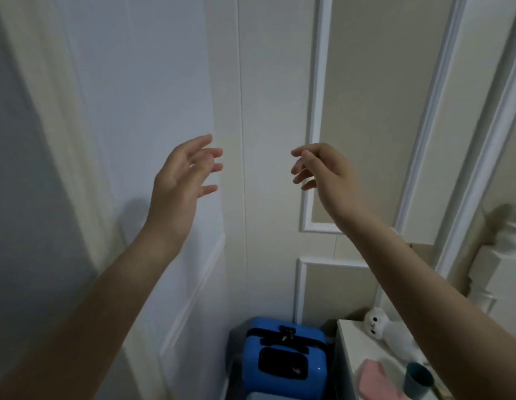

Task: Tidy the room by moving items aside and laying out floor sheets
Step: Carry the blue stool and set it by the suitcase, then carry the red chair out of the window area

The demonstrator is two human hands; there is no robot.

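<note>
Both my arms reach up and forward in front of a panelled wall. My left hand [183, 177] hangs in the air with its fingers loosely spread and nothing in it. My right hand [323, 171] is level with it, fingers loosely curled and also empty. A gap of bare wall separates the two hands. Far below them a blue suitcase [282, 359] stands upright in the corner. No floor sheet is in view.
A white door or panel [141, 111] fills the left side. At the lower right a white table [357, 350] carries a white plush toy [375, 324], a pink cloth [375, 379] and a teal cup [418, 381]. White boxes [499, 272] stand at the right edge.
</note>
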